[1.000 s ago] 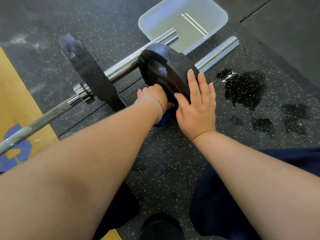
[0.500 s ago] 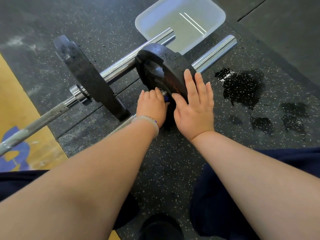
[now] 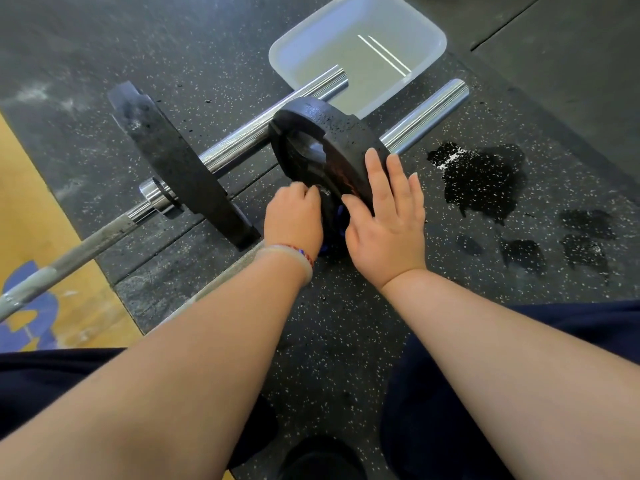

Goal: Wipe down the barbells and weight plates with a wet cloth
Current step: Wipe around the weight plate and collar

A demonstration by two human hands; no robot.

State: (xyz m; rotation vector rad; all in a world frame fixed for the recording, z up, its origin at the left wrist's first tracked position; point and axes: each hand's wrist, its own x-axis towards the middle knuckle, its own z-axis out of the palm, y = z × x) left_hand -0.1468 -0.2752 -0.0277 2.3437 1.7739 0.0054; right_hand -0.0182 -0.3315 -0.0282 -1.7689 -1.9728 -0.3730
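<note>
Near plate (image 3: pixel 322 133) stands on edge on the sleeve of the near barbell (image 3: pixel 426 116), directly ahead of me, between my two hands. The sleeve's long axis runs from near-left to far-right, its free end pointing at the plastic tub (image 3: pixel 329 57).

Right hand (image 3: pixel 388 220): fingers straight and together, palm flat on the plate's outer face, steadying it and gripping nothing.

Left hand (image 3: pixel 294 220): fingers curled, on the inner, shaft side of the plate, low by the hub. The blue cloth (image 3: pixel 341 221) shows in the gap between the hands and under the left wrist. I judge the left hand is bunching it against the plate, though the grip itself is mostly hidden.

Key relation: the cloth hand sits low on the plate, and the rest of the face and rim lies up and away from it. My guess is the next wipe goes upward around the hub on the left side, with the right hand bracing so the plate doesn't slide along the sleeve.

The far plate (image 3: pixel 173 161) on the second barbell (image 3: pixel 242 143) lies left of the left hand, near but untouched. Wet patches (image 3: pixel 481 178) are on the floor off to the right.
</note>
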